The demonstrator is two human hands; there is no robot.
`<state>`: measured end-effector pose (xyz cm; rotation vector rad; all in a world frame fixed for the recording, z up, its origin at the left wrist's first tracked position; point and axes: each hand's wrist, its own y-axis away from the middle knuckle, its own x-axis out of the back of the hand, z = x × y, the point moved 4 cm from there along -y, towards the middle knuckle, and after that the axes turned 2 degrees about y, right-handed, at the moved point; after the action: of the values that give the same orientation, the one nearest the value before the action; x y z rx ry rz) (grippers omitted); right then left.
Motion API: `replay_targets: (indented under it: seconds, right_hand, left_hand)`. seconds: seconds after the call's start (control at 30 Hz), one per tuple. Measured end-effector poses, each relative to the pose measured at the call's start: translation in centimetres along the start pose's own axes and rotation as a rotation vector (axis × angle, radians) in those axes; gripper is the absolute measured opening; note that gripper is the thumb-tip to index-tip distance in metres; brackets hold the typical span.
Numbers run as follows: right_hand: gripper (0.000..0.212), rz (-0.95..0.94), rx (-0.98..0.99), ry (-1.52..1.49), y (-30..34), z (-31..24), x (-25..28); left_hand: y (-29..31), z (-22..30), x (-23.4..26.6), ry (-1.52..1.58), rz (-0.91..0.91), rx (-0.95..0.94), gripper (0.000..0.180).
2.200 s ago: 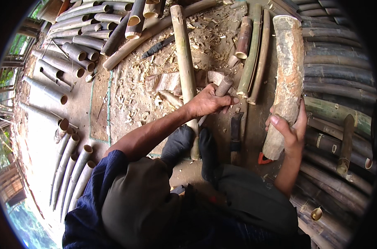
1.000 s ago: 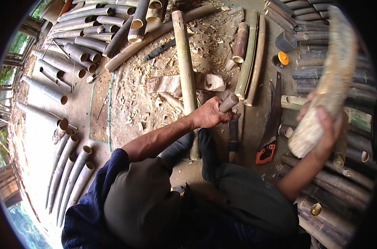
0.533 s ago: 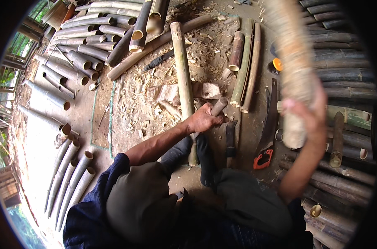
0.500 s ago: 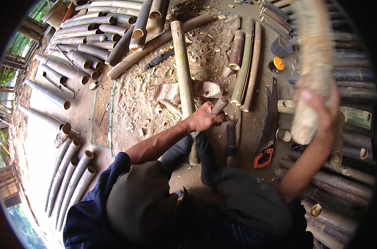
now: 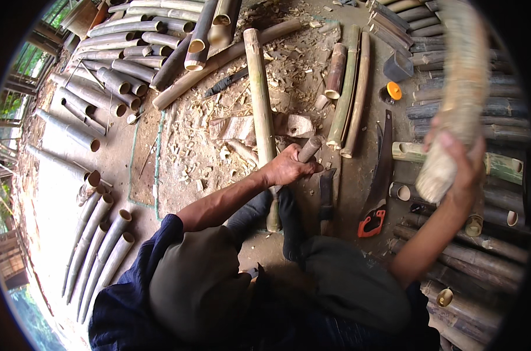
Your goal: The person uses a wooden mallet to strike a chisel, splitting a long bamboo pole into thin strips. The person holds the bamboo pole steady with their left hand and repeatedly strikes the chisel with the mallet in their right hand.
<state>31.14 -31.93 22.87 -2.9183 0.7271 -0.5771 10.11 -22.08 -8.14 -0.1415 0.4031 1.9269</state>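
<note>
Daylight enters from the left; the floor [image 5: 61, 193] at left-centre is overexposed to white. Light falls off toward the lower right, where bamboo tubes [image 5: 458, 251] lie dim. Motion blur smears the log [image 5: 464, 88] at upper right; the left hand [image 5: 287, 168] at centre is sharp. Fisheye distortion curves straight edges near the rim; the corners are black.

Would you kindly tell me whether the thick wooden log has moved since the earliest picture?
Yes, rightward: the log, held in the right hand, covered most of the orange-handled saw then; now it appears wholly right of it.
</note>
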Motion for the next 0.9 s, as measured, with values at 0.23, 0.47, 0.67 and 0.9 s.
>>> replay_targets:
  seconds: [0.23, 0.47, 0.67, 0.9]
  right_hand:
    - [0.088, -0.404, 0.108, 0.502, 3.6, 10.1, -10.2]
    - [0.082, -0.12, -0.212, -0.08, 5.2, 7.9, -7.2]
    - [0.07, 0.093, -0.248, -0.203, 5.4, 5.7, -6.3]
    - [0.062, 0.116, -0.229, -0.163, 5.5, 5.6, -6.3]
  left_hand:
    - [0.9, 0.0, -0.9, 0.058, 0.004, -0.034, 0.021]
    - [-0.6, 4.8, 0.1, -0.143, 0.038, -0.116, 0.03]
    - [-1.1, 5.5, 0.5, -0.208, 0.051, -0.085, 0.028]
    - [-1.4, 4.7, 2.2, -0.087, 0.041, -0.005, 0.026]
